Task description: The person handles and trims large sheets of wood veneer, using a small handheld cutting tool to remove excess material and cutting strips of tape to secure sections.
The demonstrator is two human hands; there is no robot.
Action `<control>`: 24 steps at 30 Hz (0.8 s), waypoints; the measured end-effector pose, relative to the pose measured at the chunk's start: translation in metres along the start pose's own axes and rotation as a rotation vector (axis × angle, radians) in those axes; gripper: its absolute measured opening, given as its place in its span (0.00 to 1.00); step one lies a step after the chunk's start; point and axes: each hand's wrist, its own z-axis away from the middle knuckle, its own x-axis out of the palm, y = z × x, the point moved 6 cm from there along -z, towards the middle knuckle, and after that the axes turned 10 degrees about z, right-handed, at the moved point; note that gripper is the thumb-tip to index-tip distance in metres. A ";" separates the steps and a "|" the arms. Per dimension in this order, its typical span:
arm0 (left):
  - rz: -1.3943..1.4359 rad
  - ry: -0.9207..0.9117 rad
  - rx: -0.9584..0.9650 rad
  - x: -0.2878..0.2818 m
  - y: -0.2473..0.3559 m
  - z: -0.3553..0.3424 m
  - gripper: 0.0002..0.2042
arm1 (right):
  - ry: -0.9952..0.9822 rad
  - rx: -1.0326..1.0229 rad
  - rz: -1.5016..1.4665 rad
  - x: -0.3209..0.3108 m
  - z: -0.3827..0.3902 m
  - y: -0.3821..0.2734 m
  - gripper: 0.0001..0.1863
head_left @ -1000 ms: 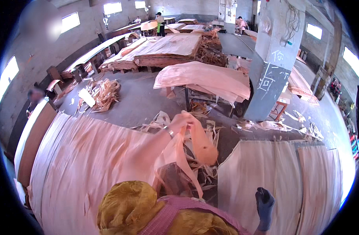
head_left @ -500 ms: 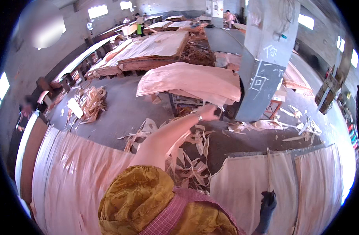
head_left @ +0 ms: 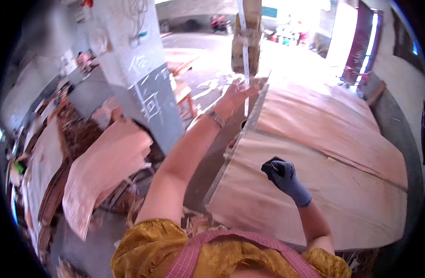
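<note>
My bare left hand (head_left: 235, 98), a band at its wrist, reaches out past the left edge of the sheet-covered table, fingers apart and slightly blurred. I see nothing in it. My right hand (head_left: 281, 172), in a grey-and-black glove, is closed in a fist just above a pale wood veneer sheet (head_left: 268, 204). Whatever that fist may hold is hidden. Beyond it a second, pinkish veneer sheet (head_left: 314, 125) lies along the first, with a dark seam between them.
A blue-and-white pillar (head_left: 152, 102) rises left of my left arm. Left of it, a drooping veneer stack (head_left: 101, 162) rests on a stand. A wooden post (head_left: 246, 48) stands beyond my left hand. Veneer scraps (head_left: 194, 222) litter the floor nearby.
The view has swung right. My left hand has moved from the drooping veneer stack to the table's edge. The thin stick seen at my right hand earlier no longer shows.
</note>
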 end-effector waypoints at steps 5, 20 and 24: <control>0.324 0.061 0.142 -0.005 -0.028 0.004 0.13 | 0.177 -0.173 0.107 -0.012 -0.046 -0.038 0.06; 0.410 -0.534 -0.267 -0.040 -0.144 0.148 0.23 | 0.523 0.083 -0.508 0.030 -0.225 -0.068 0.11; 0.689 -0.543 -0.558 -0.054 -0.171 0.190 0.30 | 0.459 0.174 -0.499 0.070 -0.193 -0.050 0.07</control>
